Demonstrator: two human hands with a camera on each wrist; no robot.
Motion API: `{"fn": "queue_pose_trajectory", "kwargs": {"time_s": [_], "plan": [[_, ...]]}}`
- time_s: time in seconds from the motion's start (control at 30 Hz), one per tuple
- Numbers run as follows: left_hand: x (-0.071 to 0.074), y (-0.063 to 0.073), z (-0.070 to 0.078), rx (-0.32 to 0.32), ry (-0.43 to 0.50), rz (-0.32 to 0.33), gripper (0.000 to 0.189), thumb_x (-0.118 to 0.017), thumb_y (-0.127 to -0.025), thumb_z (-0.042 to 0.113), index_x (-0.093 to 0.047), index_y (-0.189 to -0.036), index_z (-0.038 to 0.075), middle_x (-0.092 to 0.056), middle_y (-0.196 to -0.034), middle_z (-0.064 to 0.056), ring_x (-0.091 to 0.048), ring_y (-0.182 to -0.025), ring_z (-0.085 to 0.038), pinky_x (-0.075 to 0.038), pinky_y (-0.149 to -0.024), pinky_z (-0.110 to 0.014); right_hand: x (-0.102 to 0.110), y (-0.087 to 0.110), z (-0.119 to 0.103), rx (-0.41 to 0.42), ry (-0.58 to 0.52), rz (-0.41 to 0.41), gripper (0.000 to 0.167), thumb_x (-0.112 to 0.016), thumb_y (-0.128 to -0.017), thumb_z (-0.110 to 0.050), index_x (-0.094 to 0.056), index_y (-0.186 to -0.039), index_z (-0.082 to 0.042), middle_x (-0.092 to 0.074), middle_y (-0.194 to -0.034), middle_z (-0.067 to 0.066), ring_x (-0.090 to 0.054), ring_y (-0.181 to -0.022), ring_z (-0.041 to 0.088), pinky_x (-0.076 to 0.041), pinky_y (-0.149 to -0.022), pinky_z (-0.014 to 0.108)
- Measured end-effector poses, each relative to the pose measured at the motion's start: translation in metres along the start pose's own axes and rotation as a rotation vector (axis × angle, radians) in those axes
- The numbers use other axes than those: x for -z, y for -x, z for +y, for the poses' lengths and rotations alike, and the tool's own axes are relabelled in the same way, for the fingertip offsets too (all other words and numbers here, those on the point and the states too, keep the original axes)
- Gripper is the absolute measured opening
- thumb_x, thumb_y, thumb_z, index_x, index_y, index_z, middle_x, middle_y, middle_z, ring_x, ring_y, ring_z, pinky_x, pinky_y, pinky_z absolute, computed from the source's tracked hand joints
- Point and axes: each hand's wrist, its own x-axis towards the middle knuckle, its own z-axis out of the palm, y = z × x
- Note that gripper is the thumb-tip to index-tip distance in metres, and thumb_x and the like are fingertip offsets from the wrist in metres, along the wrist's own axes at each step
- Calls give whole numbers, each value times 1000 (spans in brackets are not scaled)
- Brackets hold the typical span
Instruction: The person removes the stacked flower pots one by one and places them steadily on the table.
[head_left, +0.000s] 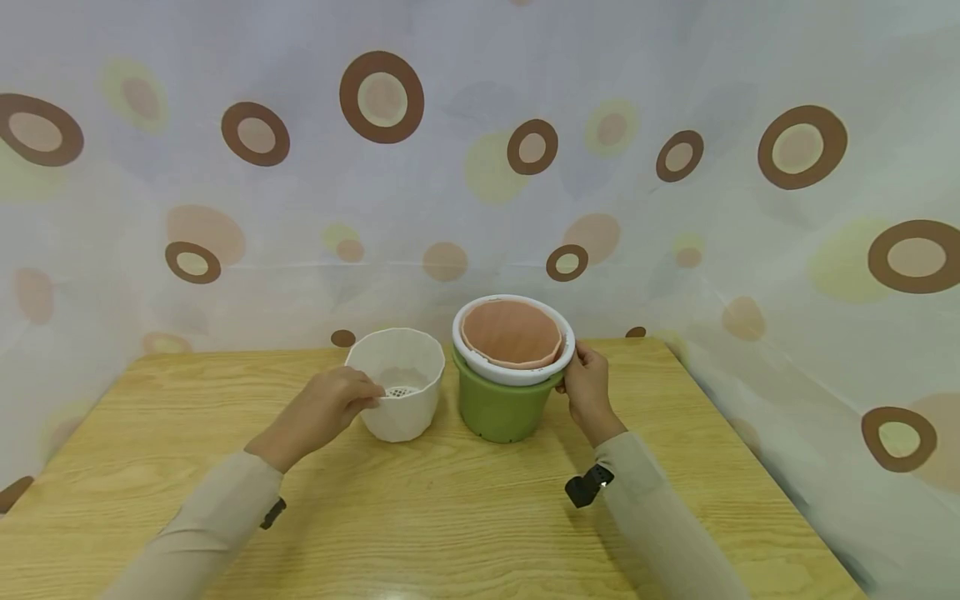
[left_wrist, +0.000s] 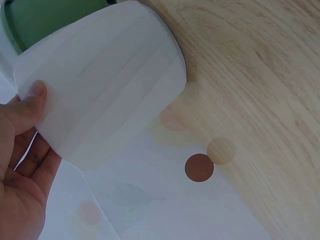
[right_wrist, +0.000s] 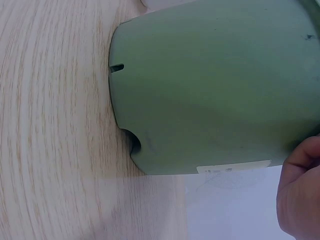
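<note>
My left hand (head_left: 318,415) pinches the near rim of a white faceted flower pot (head_left: 408,417), thumb outside and fingers inside. The left wrist view shows the thumb on the pale wall of this white pot (left_wrist: 110,80). Drainage holes show in its floor. Just to its right stands a stack: a green flower pot (head_left: 501,410) at the bottom, a white round pot (head_left: 517,377) nested in it, and a terracotta-coloured pot (head_left: 512,332) innermost. At the stack's right side, my right hand (head_left: 590,385) grips the green pot's rim with curled fingers.
The pots stand towards the back of a wooden table (head_left: 420,525). Behind and beside it hangs a pale sheet (head_left: 450,200) patterned with circles. Dark wrist devices sit at both cuffs. The green pot has notches at its base and a pale label (right_wrist: 234,167) on its side.
</note>
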Motion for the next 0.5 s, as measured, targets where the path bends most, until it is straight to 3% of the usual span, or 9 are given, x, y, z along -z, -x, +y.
{"fn": "queue_pose_trajectory", "kwargs": {"time_s": [0.5], "plan": [[5, -7, 4, 102, 22, -89, 14, -74, -78, 1, -75, -92, 4, -71, -85, -4, -67, -79, -20, -56, -71, -31, 0, 0, 0, -17, 4, -2, 36, -40, -104, -18, -57, -124, 7, -53, -64, -3, -45, -46, 4, -40, -43, 17]]}}
